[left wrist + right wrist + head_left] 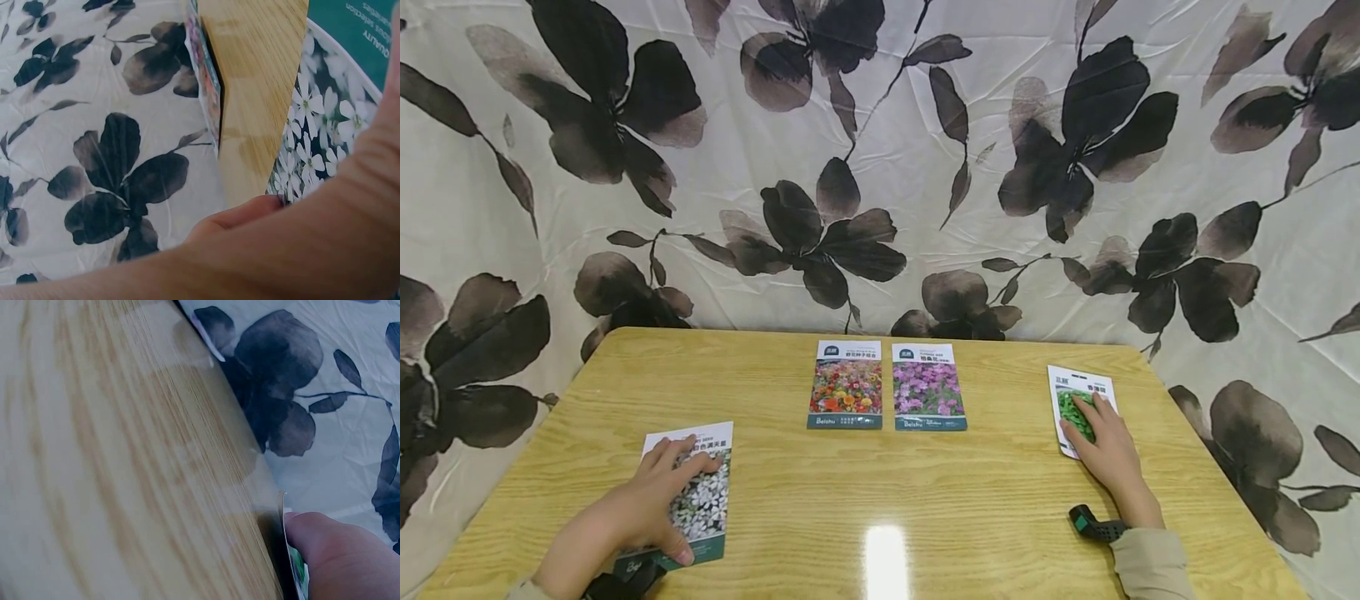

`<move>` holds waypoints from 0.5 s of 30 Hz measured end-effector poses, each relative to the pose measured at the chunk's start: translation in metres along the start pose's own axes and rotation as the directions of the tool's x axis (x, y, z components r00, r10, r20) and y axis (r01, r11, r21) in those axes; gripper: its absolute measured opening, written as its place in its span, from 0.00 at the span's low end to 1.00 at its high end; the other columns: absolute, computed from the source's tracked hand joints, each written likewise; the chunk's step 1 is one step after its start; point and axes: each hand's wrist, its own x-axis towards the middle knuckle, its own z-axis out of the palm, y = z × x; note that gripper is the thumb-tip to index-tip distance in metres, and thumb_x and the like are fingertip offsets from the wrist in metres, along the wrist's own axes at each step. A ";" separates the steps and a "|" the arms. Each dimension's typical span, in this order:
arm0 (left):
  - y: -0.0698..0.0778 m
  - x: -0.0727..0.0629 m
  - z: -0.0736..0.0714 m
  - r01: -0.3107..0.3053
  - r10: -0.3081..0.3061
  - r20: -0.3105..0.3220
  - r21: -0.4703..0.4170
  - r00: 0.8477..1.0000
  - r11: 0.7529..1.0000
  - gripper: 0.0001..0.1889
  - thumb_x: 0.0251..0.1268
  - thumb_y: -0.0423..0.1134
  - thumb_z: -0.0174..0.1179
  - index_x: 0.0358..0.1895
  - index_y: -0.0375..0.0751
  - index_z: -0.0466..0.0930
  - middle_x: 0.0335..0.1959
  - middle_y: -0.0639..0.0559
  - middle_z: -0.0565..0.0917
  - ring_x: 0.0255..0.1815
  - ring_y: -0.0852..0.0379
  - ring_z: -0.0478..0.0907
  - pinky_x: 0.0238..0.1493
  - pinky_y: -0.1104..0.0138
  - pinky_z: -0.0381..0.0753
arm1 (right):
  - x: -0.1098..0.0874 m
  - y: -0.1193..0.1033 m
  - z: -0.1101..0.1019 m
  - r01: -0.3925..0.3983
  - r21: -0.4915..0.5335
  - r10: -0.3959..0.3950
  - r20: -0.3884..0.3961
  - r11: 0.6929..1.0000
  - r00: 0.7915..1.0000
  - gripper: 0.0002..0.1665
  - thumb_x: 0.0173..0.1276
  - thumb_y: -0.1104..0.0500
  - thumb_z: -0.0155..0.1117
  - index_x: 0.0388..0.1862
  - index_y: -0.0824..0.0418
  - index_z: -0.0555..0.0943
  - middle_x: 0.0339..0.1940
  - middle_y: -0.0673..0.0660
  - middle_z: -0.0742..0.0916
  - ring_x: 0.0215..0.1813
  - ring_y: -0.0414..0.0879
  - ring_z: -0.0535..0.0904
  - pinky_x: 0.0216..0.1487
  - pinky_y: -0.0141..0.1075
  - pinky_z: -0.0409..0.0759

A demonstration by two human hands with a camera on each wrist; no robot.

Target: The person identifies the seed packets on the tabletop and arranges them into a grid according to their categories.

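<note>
My left hand [651, 500] lies spread over a seed packet with white flowers [703, 504] at the left of the table. Its fingers reach across the packet's upper part, while the thumb touches near the lower edge. The left wrist view shows the white-flower packet [312, 137] close up, with a fingertip at its edge. On the right, my right hand [1108, 446] rests on a seed packet with green leaves [1071, 408], covering its lower right part. In the right wrist view the thumb [325, 550] touches that packet's edge; the other fingers are out of sight there.
Two more seed packets lie side by side near the back edge: one with mixed orange and red flowers [846, 387], one with purple flowers [928, 389]. They stand apart from both hands. A flower-patterned cloth [925, 167] hangs behind the wooden table [820, 508].
</note>
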 end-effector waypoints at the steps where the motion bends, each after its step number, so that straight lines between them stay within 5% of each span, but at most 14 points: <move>1: 0.000 0.000 0.000 0.001 -0.001 -0.001 0.002 1.000 1.000 0.58 0.20 0.51 0.83 0.70 0.47 0.69 0.74 0.27 0.46 0.71 0.18 0.33 0.46 0.30 0.71 | 0.000 0.000 0.000 -0.001 -0.001 0.001 0.000 1.000 1.000 0.37 0.75 0.45 0.57 0.72 0.67 0.67 0.74 0.77 0.60 0.74 0.75 0.51 0.68 0.69 0.48; 15: 0.005 0.001 0.001 0.037 -0.037 0.018 0.002 0.999 0.999 0.58 0.20 0.50 0.84 0.70 0.50 0.69 0.75 0.28 0.46 0.72 0.19 0.33 0.39 0.39 0.77 | 0.001 -0.003 -0.002 -0.013 -0.011 0.013 -0.002 1.000 1.000 0.36 0.75 0.45 0.57 0.71 0.68 0.68 0.74 0.78 0.60 0.74 0.75 0.51 0.68 0.69 0.49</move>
